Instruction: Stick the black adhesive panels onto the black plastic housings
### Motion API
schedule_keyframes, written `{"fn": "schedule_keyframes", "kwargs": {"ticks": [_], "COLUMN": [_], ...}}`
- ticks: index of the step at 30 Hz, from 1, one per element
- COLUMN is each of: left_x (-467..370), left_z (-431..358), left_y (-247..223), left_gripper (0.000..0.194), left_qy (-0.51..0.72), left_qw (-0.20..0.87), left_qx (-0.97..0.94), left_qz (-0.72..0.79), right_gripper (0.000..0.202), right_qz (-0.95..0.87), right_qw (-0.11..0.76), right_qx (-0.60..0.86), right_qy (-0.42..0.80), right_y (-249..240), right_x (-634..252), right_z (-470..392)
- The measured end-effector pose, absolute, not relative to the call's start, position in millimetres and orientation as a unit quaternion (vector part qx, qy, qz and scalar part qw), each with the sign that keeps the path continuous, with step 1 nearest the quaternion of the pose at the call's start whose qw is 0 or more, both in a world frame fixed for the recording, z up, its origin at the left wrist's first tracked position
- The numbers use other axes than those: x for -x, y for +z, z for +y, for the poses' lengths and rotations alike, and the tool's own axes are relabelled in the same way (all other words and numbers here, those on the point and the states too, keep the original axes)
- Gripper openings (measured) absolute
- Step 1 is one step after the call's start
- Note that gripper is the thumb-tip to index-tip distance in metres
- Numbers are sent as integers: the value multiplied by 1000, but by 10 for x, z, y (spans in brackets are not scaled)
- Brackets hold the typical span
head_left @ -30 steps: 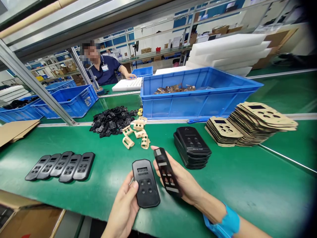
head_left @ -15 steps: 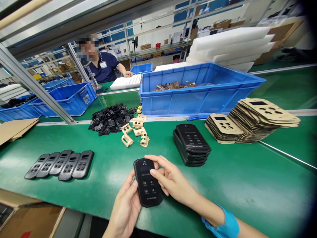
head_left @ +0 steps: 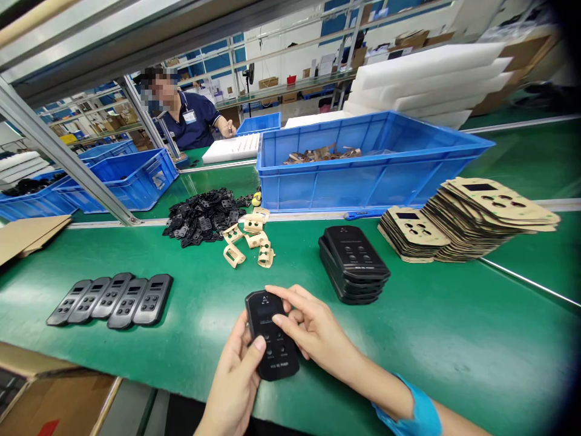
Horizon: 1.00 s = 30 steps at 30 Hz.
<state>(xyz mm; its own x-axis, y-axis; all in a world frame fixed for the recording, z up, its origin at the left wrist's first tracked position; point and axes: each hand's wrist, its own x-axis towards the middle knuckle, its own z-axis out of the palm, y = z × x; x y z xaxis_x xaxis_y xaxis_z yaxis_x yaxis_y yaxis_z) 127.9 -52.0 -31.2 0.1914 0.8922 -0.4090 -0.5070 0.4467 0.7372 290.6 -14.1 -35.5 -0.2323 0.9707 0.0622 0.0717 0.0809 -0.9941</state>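
A black plastic panel cover (head_left: 262,312) with round button holes and white print is held above the green bench. My left hand (head_left: 239,369) grips its left side, the thumb lying on the front face near the holes. On the other side, my right hand (head_left: 313,327) also holds the cover, with the index finger along its top edge and the thumb on its face. To the right stands a stack of similar black covers (head_left: 354,257). Several black covers with raised buttons (head_left: 121,301) lie overlapping at the left.
Behind are a heap of small black parts (head_left: 200,218), curled tan backing papers (head_left: 252,237) and a blue bin (head_left: 363,181). Tan adhesive sheets (head_left: 494,206) are stacked at the right, near a blue cutter (head_left: 363,215). A co-worker (head_left: 190,118) sits across the bench by a white foam tray (head_left: 231,149).
My left thumb has moved from the cover's edge onto its face. My right thumb has shifted slightly down. The co-worker's hand has lifted off the foam tray.
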Motion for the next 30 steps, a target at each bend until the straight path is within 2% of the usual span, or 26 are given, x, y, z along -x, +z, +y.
{"fn": "schedule_keyframes", "kwargs": {"ticks": [6,11,13,16,18,25,30], "left_x": [-1275,-1246,-1260,-1314,-1354,-1334,-1324], "left_z": [-522,-512,-522,-532,-528,-526,-478], "left_y": [-314,-274,-261,-256,-261,-320,-366], "left_gripper": [68,70,79,106,115,102,96], "left_qy": [472,446,433,401,402,431,425], "left_qw": [720,716,706,694,692,699,702], "left_qx": [-265,-278,-332,-417,-425,-380,-346], "left_qz": [434,460,451,429,423,426,454], "right_gripper": [48,42,42,42,40,35,36], "right_qz": [-614,-591,-576,-572,-574,-589,-656], "right_qw": [432,376,382,381,381,393,408], "right_qx": [460,441,449,461,465,447,457], "right_qy": [475,561,567,562,556,546,441], "right_y": [-334,-304,-310,-327,-331,-335,-284], "right_x": [-2920,-2903,-2880,-2846,-2830,-2838,-2832], "right_z": [-126,-139,-154,-180,-194,-194,-205]}}
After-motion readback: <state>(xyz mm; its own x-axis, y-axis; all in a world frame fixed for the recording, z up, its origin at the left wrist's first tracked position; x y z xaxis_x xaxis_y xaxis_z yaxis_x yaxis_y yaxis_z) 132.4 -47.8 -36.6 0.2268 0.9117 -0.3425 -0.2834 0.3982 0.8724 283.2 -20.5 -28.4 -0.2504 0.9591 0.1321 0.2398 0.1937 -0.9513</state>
